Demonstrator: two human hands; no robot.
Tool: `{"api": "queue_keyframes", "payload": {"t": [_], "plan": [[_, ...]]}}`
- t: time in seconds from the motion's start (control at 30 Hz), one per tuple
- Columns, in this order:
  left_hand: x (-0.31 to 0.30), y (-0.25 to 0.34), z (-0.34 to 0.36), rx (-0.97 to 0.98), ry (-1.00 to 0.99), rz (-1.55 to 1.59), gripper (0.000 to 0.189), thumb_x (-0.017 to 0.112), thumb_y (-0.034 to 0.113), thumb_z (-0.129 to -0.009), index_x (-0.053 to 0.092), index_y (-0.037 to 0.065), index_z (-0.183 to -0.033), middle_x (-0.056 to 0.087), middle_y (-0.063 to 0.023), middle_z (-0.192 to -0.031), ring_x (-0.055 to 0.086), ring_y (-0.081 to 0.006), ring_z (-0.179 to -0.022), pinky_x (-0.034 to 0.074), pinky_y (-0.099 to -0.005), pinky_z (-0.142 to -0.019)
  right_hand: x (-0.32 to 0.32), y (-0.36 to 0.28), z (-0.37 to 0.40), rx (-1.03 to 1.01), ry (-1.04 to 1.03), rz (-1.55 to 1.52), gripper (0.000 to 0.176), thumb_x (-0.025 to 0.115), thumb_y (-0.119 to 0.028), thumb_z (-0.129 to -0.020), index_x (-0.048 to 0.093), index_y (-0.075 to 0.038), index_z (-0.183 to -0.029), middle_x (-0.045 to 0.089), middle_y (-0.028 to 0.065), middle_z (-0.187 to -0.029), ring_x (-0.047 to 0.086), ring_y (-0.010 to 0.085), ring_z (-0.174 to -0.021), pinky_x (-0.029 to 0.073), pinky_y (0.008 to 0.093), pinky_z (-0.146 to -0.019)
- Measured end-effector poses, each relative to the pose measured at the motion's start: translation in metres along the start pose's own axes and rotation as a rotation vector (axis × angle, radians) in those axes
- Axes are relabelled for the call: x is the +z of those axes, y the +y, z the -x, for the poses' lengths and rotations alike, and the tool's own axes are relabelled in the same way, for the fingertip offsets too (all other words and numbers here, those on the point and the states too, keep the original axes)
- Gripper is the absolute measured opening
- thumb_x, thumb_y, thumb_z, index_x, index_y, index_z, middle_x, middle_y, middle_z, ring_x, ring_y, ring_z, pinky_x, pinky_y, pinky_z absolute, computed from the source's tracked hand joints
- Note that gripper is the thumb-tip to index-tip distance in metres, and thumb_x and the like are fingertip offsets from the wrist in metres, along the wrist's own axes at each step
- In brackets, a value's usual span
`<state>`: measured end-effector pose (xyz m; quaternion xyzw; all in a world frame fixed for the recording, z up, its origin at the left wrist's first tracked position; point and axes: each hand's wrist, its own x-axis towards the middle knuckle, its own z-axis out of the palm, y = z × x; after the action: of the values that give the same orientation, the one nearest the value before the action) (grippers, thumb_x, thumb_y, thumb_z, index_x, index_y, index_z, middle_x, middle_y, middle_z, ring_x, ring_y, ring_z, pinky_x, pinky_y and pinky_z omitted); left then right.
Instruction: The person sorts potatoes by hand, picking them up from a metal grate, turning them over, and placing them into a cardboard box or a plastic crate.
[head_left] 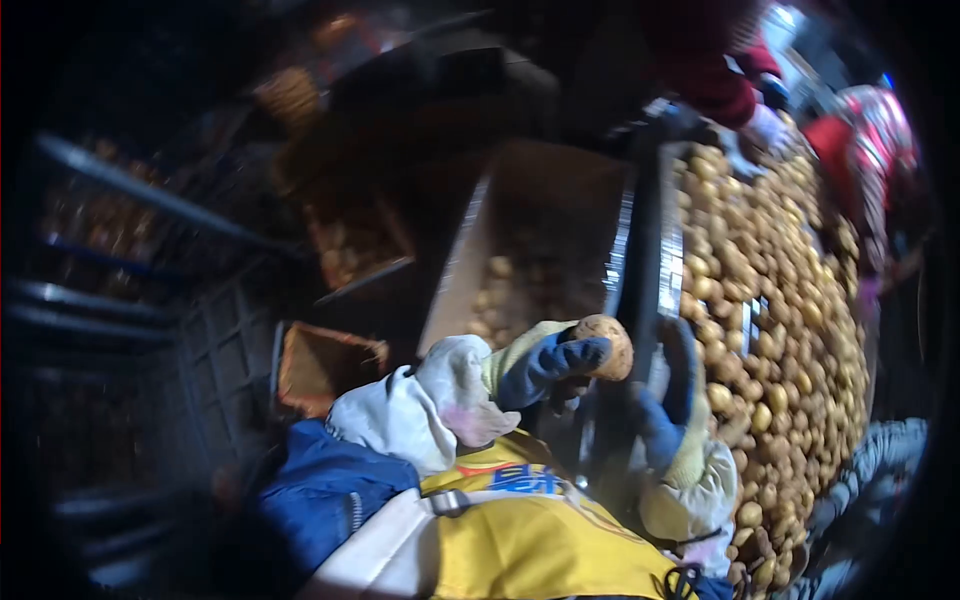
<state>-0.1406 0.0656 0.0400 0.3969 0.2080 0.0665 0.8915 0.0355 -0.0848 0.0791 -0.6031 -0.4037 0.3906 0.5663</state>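
Observation:
My left hand, in a pale glove with a blue coated palm, is closed round a brown potato. The potato is held up in front of my yellow apron. Under those fingers is a dark patch that I cannot make out. My right hand, gloved the same way, has its thumb and fingers apart and nothing visible in it. It is beside the near edge of a broad heap of potatoes.
A metal rail borders the heap. Left of it stands a deep box with some potatoes inside. Smaller boxes, one orange-rimmed, and metal bars are farther left. Across the heap, other people's gloved hands are among the potatoes.

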Motion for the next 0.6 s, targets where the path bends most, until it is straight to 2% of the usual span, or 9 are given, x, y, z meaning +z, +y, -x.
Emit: {"api": "queue_keyframes", "payload": {"t": [0.07,0.13,0.2,0.23,0.27,0.37,0.47,0.53,0.6], "plan": [[-0.020,-0.001,0.037,0.014,0.091,0.024,0.071,0.075,0.067,-0.088,0.069,0.006,-0.123,0.067,-0.0024,-0.087,0.059,-0.0106,-0.062,0.047,-0.0274,-0.054,-0.019,0.035,0.001,-0.184,0.009,0.672,0.080,0.078,-0.013,-0.088,0.042,-0.001,-0.158,0.044,0.0263,-0.159,0.043,0.0428,-0.148,0.034,0.0502,-0.123],[-0.051,-0.019,0.066,0.081,0.137,0.070,0.065,0.074,0.063,-0.092,0.070,0.006,-0.121,0.067,-0.0023,-0.085,0.059,-0.0113,-0.058,0.047,-0.0290,-0.051,-0.017,0.050,0.007,-0.184,0.001,1.038,0.082,0.081,-0.016,-0.083,0.046,-0.006,-0.157,0.041,0.0270,-0.161,0.041,0.0468,-0.148,0.034,0.0535,-0.121],[-0.064,-0.015,0.106,0.205,0.308,0.018,0.039,0.065,0.041,-0.103,0.074,0.004,-0.114,0.066,-0.0067,-0.073,0.058,-0.0164,-0.046,0.045,-0.0313,-0.040,-0.019,0.065,0.016,-0.155,-0.045,1.146,0.086,0.083,-0.017,-0.080,0.046,-0.009,-0.157,0.039,0.0271,-0.163,0.039,0.0484,-0.149,0.034,0.0551,-0.121],[-0.097,-0.049,0.116,0.138,0.449,0.146,0.050,0.072,0.056,-0.094,0.067,0.016,-0.124,0.063,-0.0069,-0.067,0.055,-0.0190,-0.047,0.042,-0.0313,-0.044,-0.018,0.069,0.020,-0.141,-0.063,1.198,0.088,0.084,-0.018,-0.078,0.047,-0.011,-0.157,0.037,0.0271,-0.164,0.038,0.0492,-0.149,0.034,0.0559,-0.121],[-0.108,-0.041,0.132,0.261,0.358,0.184,0.043,0.059,0.047,-0.105,0.067,0.007,-0.120,0.064,-0.0086,-0.066,0.058,-0.0193,-0.044,0.043,-0.0315,-0.038,-0.018,0.074,0.022,-0.148,-0.062,1.188,0.089,0.085,-0.018,-0.077,0.047,-0.011,-0.157,0.036,0.0272,-0.164,0.038,0.0498,-0.149,0.034,0.0562,-0.121],[-0.156,-0.040,0.152,0.675,0.569,-0.202,0.057,0.045,0.060,-0.107,0.064,0.008,-0.119,0.063,-0.0100,-0.064,0.056,-0.0212,-0.043,0.046,-0.0329,-0.041,-0.020,0.084,0.022,-0.177,-0.062,1.167,0.091,0.088,-0.018,-0.074,0.049,-0.012,-0.156,0.033,0.0276,-0.166,0.039,0.0522,-0.148,0.036,0.0566,-0.120],[-0.162,0.028,0.147,0.390,1.244,-0.030,0.079,0.053,0.067,-0.101,0.056,-0.002,-0.138,0.056,-0.0002,-0.063,0.055,-0.0121,-0.051,0.044,-0.0280,-0.046,-0.018,0.086,0.022,-0.148,-0.054,1.126,0.090,0.088,-0.018,-0.073,0.050,-0.013,-0.155,0.032,0.0272,-0.167,0.039,0.0524,-0.147,0.037,0.0559,-0.120],[-0.198,0.035,0.162,0.135,1.237,0.074,0.084,0.059,0.069,-0.097,0.056,-0.003,-0.140,0.058,-0.0011,-0.071,0.058,-0.0140,-0.056,0.046,-0.0285,-0.049,-0.020,0.088,0.021,-0.160,-0.045,1.148,0.086,0.086,-0.015,-0.076,0.051,-0.013,-0.154,0.031,0.0256,-0.168,0.038,0.0494,-0.150,0.039,0.0526,-0.120],[-0.179,0.020,0.165,0.155,1.332,0.118,0.083,0.062,0.071,-0.095,0.060,-0.003,-0.133,0.060,-0.0029,-0.079,0.060,-0.0150,-0.061,0.048,-0.0290,-0.052,-0.021,0.089,0.024,-0.132,-0.045,1.140,0.080,0.082,-0.012,-0.080,0.051,-0.013,-0.155,0.030,0.0225,-0.169,0.035,0.0453,-0.154,0.040,0.0486,-0.120]]}}
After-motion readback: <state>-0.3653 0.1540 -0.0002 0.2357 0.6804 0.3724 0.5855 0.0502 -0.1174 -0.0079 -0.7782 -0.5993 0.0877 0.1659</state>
